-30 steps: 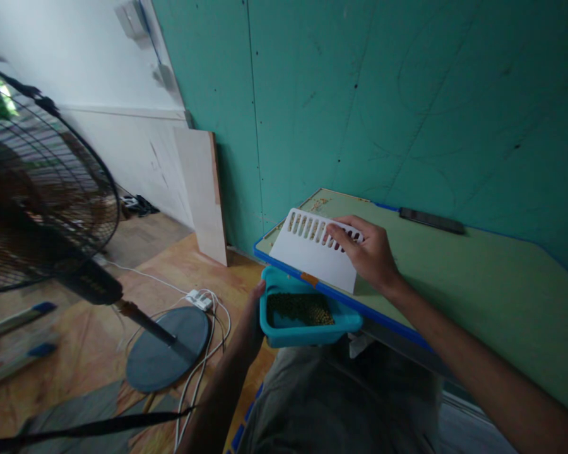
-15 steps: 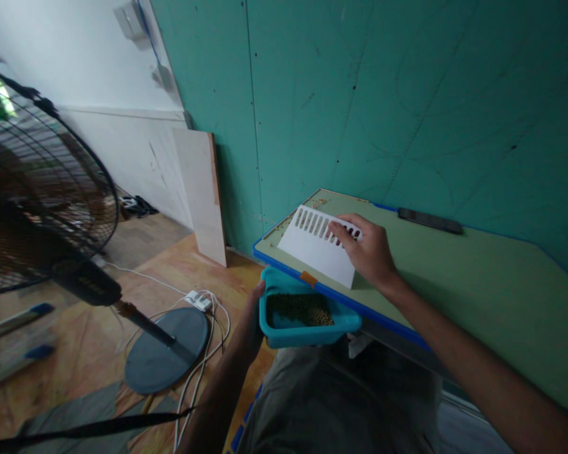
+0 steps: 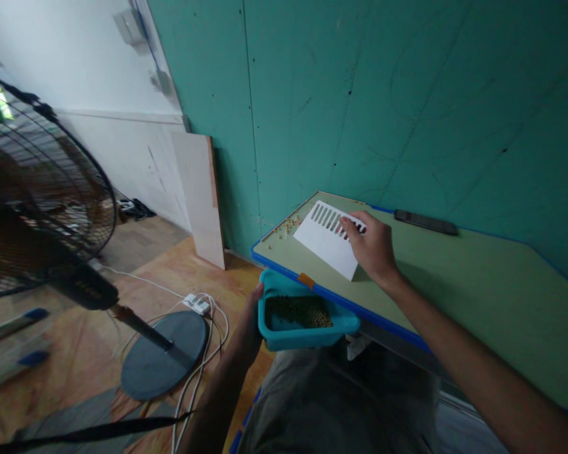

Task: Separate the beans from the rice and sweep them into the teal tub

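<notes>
My right hand (image 3: 372,247) is closed on the slotted upper edge of a white plastic panel (image 3: 325,244), which stands tilted with its lower edge against the green tabletop (image 3: 435,271). Small tan grains (image 3: 289,225) lie scattered on the table's far left corner, beyond the panel. Below the table's front edge, my left hand (image 3: 252,318) grips the left end of a turquoise plastic tub (image 3: 293,340). Dark green and pale tan grains (image 3: 298,311) lie inside the tub. The fingers of my left hand are partly hidden behind the tub's wall.
A dark flat bar (image 3: 425,222) lies at the table's back edge by the green wall (image 3: 303,113). To the left stands a pedestal fan (image 3: 88,284) on a round base (image 3: 163,356). White cables and a power strip (image 3: 196,304) lie on the floor. A pale board (image 3: 199,195) leans on the wall.
My right hand has moved the white panel a little to the right and back, uncovering more of the tan grains at the left corner. The tub stays under the table edge in my left hand.
</notes>
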`<state>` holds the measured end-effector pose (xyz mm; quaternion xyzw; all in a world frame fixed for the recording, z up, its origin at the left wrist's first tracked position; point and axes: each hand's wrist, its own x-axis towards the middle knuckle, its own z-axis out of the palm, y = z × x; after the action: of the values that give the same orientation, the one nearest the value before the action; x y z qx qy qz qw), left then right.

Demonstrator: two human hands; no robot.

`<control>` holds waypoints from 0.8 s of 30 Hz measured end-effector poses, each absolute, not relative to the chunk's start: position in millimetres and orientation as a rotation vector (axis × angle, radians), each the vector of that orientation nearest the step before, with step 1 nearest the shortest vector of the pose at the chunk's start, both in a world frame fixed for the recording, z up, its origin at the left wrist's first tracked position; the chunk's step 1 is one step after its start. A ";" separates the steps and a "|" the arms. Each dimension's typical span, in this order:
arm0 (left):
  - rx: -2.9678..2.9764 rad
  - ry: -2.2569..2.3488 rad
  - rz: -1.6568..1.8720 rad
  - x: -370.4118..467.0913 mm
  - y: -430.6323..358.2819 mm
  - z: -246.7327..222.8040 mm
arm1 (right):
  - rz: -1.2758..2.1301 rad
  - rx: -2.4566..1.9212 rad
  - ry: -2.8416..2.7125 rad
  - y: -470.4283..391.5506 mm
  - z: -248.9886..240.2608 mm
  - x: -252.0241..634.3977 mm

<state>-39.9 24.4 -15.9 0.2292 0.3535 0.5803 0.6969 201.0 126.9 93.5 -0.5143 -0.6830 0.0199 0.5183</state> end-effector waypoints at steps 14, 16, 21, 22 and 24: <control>0.509 0.761 1.279 -40.4 25.5 -17.6 | -0.061 -1.337 -1.650 135.8 94.2 216.1; 0.507 0.759 1.298 -40.2 25.4 -18.2 | -0.075 -1.347 -1.667 135.9 95.2 216.6; 0.528 0.792 1.310 -39.1 25.4 -16.1 | -0.161 -1.379 -1.699 136.4 97.9 218.5; 0.535 0.796 1.288 -38.9 25.3 -15.2 | -0.170 -1.387 -1.706 136.4 98.6 219.1; 0.554 0.787 1.259 -38.6 25.1 -13.5 | -0.189 -1.394 -1.726 135.8 100.2 220.2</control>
<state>-38.6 25.1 -13.5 0.2490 0.3535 0.5658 0.7020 220.2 135.8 100.2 -0.5616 -0.6953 -0.0762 0.4419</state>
